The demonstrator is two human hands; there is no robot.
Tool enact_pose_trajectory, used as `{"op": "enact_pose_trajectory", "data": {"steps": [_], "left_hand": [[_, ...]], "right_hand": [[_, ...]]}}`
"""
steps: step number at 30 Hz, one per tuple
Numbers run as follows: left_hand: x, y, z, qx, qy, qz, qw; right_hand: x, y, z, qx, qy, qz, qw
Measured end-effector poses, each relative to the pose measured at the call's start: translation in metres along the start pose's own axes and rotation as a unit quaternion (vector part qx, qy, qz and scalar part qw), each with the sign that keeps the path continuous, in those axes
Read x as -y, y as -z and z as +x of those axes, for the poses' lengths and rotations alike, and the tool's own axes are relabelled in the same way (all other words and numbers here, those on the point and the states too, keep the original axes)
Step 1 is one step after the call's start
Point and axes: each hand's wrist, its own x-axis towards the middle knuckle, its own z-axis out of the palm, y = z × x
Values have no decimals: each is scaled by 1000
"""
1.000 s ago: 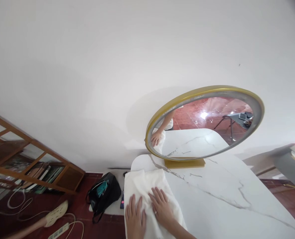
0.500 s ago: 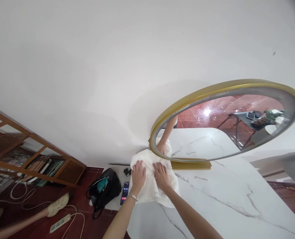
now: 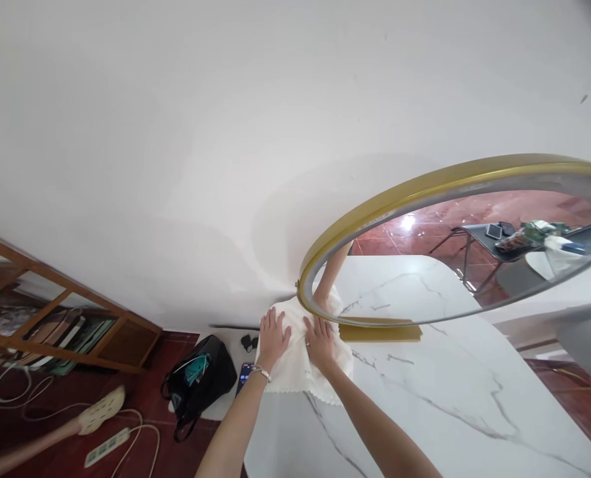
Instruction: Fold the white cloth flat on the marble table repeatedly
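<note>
A white cloth (image 3: 291, 375) with a scalloped edge lies rumpled on the marble-patterned white table (image 3: 425, 398), close to the wall. Resting flat on its left part is my left hand (image 3: 274, 337), fingers spread. My right hand (image 3: 321, 342) presses on its right side with the fingers stretched out. Neither hand grips the cloth. Just right of my right hand stands a round gold-framed mirror (image 3: 400, 199) on a gold base (image 3: 385, 330). The mirror reflects an arm and part of the cloth.
Left of the table, a black bag (image 3: 210, 388) and a phone (image 3: 244, 377) sit on a lower pale surface beside small black items (image 3: 248, 342). A power strip (image 3: 107, 448) with cables and another person's clog-shod foot (image 3: 101, 411) are on the red floor, near a wooden cabinet (image 3: 131, 342).
Both hands have slid slightly toward the wall, and the cloth's near edge has moved that way with them. The view has shifted a little.
</note>
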Motion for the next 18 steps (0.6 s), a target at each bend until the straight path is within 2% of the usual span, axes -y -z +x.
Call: {"op": "enact_pose_trajectory", "data": {"steps": [4,7,14,18], "left_hand": [[-9,10,-20,-12,16,-4,1000],[-17,23,-49,-6,22,-9,1000],[-41,48,-152,-6,72,-13,997],[-53,52,-197,1,121,-19,992]], "right_hand": [[2,4,-15,-2,11,12,1000],[2,9,-43,4,33,24,999],[0,28,-132,18,121,66,990],[-4,52,-157,66,153,126,978]]}}
